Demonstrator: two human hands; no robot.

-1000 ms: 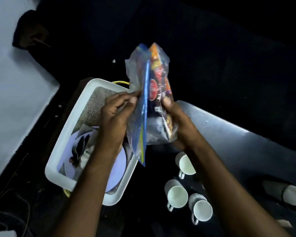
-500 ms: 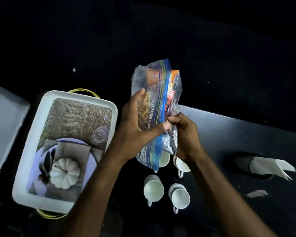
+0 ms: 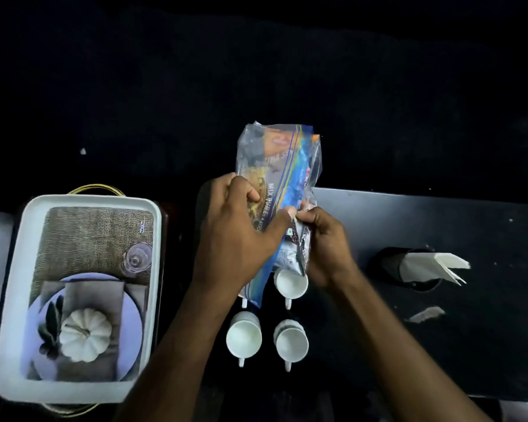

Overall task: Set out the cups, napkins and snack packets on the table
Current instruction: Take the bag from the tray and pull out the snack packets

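The head view shows a clear zip bag (image 3: 279, 184) of snack packets (image 3: 293, 239) held upright above the dark tabletop (image 3: 409, 220), just over the far cups. The left hand (image 3: 241, 236) wraps the bag's near side, its fingers (image 3: 244, 190) curled on the film and its thumb reaching across to the blue zip strip; the right hand (image 3: 323, 248) pinches the bag's lower edge, with what looks like a packet corner, between thumb and fingertips. The bag looks light, soft and crinkly, and its glossy film is probably slippery, so the firmer zip strip or a gathered fold seems the safest hold, and the foil packets inside would likely come out best taken by their crimped ends. Three white cups (image 3: 244, 336) show plainly below the hands, smooth, rounded and hard like ceramic, so likely chippable, each with a small handle turned toward the person; a fourth may sit hidden under the bag. To the right, well apart, a dark round holder (image 3: 390, 263) lies tipped on the tabletop with folded white napkins (image 3: 433, 266) fanning from its mouth, and a scrap of paper (image 3: 425, 314) rests near it. To the left sits a white rectangular tray (image 3: 157, 269) with rounded corners and gold wire handles, its base printed with burlap, a plate and a pale pumpkin.
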